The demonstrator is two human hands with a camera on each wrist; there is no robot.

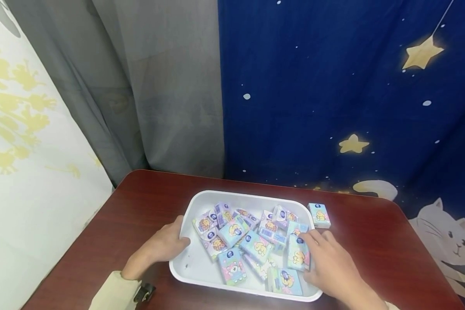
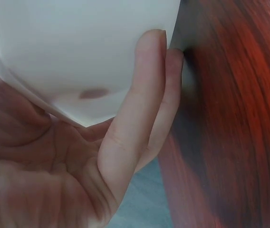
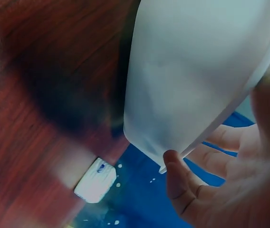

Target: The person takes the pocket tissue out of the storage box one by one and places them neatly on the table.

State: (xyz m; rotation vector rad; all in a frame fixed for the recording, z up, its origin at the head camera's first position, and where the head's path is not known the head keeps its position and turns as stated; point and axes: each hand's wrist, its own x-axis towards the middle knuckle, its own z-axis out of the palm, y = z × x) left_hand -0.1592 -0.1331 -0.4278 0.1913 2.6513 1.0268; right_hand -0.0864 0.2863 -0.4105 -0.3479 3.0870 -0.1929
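Observation:
A white plastic tray holds several small tissue packs, light blue and lilac with cartoon animals, lying jumbled. My left hand grips the tray's left side, the thumb over the rim. In the left wrist view, its fingers lie along the tray's outer wall. On the opposite side, my right hand holds the right rim, close to a blue pack inside. The right wrist view has that hand's fingers curled about the tray edge. Whether the tray touches the table is unclear.
One blue tissue pack sits on the reddish-brown table, just outside the tray's far right corner. Behind the table hang a grey curtain and a dark blue one with stars. A white patterned surface stands at left.

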